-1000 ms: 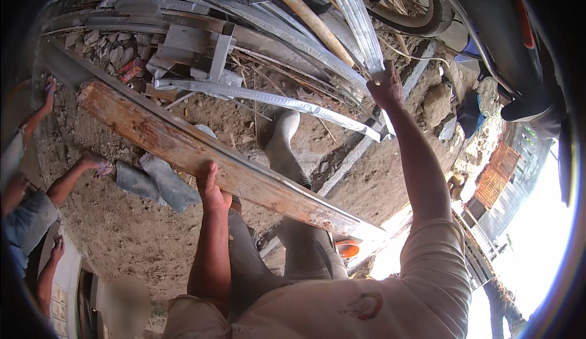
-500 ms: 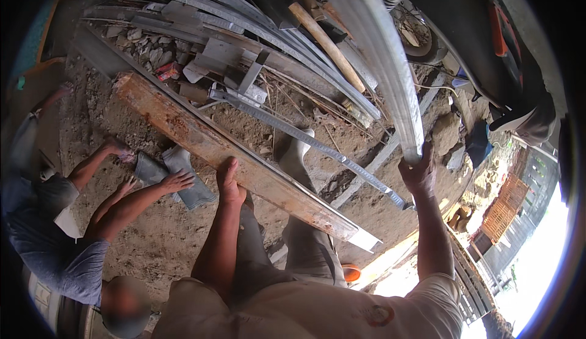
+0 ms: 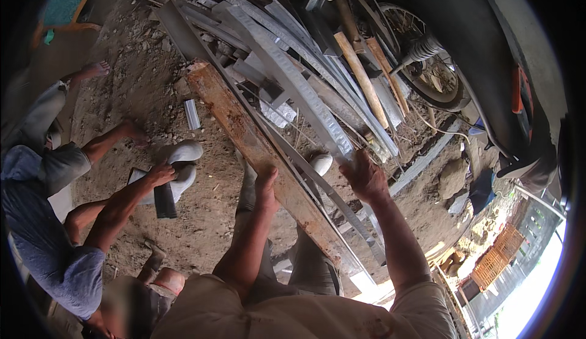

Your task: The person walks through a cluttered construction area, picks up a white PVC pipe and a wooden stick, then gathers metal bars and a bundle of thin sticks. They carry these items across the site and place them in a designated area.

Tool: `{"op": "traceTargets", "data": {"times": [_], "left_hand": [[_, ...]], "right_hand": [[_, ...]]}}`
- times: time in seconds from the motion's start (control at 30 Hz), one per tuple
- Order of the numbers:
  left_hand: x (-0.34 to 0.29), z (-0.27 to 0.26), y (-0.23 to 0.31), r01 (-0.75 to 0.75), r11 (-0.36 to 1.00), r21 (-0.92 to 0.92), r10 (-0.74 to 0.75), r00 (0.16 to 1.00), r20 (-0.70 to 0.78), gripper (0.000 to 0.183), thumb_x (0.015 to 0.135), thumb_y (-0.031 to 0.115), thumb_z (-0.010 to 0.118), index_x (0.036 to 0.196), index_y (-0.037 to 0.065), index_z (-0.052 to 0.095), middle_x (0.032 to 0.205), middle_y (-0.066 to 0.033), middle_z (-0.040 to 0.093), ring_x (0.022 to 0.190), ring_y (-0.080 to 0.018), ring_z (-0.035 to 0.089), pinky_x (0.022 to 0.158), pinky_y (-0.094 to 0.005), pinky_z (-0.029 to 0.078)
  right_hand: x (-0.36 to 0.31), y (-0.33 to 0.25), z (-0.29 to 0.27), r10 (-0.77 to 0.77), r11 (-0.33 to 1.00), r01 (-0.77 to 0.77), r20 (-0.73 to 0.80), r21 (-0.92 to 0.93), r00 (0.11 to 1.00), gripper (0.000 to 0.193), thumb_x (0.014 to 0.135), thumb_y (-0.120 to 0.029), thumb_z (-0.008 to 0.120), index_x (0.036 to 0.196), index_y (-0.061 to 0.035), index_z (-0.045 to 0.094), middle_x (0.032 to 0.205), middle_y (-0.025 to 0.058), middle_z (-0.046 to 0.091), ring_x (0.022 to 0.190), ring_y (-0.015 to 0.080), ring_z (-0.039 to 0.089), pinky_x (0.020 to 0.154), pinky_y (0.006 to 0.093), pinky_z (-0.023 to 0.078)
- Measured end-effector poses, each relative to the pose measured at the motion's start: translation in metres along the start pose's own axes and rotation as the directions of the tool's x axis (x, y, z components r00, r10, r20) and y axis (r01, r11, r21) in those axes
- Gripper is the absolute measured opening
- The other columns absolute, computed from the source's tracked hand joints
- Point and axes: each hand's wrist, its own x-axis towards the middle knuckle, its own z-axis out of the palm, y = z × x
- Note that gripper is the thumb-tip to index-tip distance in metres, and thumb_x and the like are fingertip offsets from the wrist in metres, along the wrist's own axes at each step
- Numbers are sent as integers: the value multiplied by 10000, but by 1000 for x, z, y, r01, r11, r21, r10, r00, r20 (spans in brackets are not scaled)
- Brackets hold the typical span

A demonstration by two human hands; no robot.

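Observation:
My left hand (image 3: 267, 189) is wrapped round the edge of a long rusty metal beam (image 3: 235, 132), its thumb lying on the upper face. The beam slants from the upper left down towards my right side. Farther right, my right hand (image 3: 366, 179) grips a long shiny grey metal profile (image 3: 293, 85), which slopes away to the far left over a scrap pile. A narrow slotted metal strip (image 3: 342, 211) lies between the beam and my right forearm. Fingers under both metal pieces are partly hidden.
At the left a co-worker's hand (image 3: 161, 174) holds something dark by a pair of pale boots (image 3: 183, 151). Metal lengths and a wooden pole (image 3: 360, 79) are heaped ahead. A motorcycle wheel (image 3: 427, 64) stands at the far right. Another person's leg (image 3: 151, 264) shows lower left.
The grey profile has swung down and left with my right hand, over the pile. The rusty beam sits farther right in view. The co-worker's hand has closed on something dark by the boots.

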Motion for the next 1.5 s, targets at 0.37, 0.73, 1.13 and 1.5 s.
{"op": "traceTargets", "data": {"times": [0.37, 0.73, 1.13, 1.5], "left_hand": [[54, -145, -61, 58, 992, -115, -74, 988, -136, 624, 781, 328, 729, 1310, 102, 487, 1227, -48, 570, 1156, -255, 520, 987, -490, 400], [64, -177, -49, 90, 988, -127, -108, 984, -145, 560, 852, 372, 670, 1304, 88, 502, 1231, -62, 586, 1155, -261, 533, 1000, -442, 396], [78, -169, -42, 107, 994, -12, -106, 962, -250, 660, 767, 342, 751, 1307, 76, 482, 1222, -68, 580, 1143, -249, 539, 990, -435, 419], [77, -164, -45, 30, 1000, 8, -27, 969, -246, 530, 788, 247, 742, 1247, 103, 519, 1138, -27, 594, 1105, -206, 547, 972, -409, 419]], "right_hand": [[102, 152, 160, 42, 978, -107, 332, 179, 942, 772, 827, -512, 640, 1388, -60, 361, 1178, 245, 606, 1112, 375, 587, 918, 436, 469], [116, 170, 331, 54, 987, -87, 237, 133, 970, 921, 682, -360, 767, 1446, -167, 290, 1397, 204, 369, 1309, 370, 343, 1089, 476, 294], [182, 195, 378, 236, 971, -231, 331, -55, 914, 1189, 562, -424, 834, 1483, -57, 177, 1455, 206, 316, 1380, 368, 261, 1143, 482, 192], [116, 161, 254, 93, 989, -135, 468, 58, 879, 613, 636, -331, 747, 1099, -53, 457, 1026, 224, 623, 958, 405, 616, 840, 476, 496]]}}
